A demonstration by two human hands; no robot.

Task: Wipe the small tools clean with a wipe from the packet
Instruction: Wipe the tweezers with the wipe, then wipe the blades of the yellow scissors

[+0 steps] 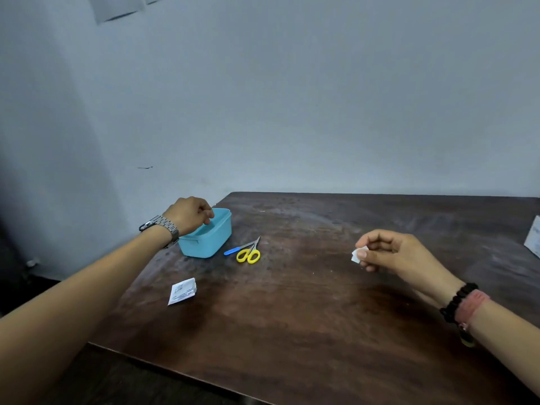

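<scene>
head view, left hand [188,214] fingertips hidden over blue box [210,239], white object [533,241] cropped

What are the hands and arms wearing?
Both arms are bare, with no sleeves showing. The left hand has a silver metal watch with a link band on its wrist. The right hand has a black beaded bracelet and a pink band side by side on its wrist.

1 head-worn wide-angle view looks forward and down across the table [292,331] toward the wall [292,97].
</scene>
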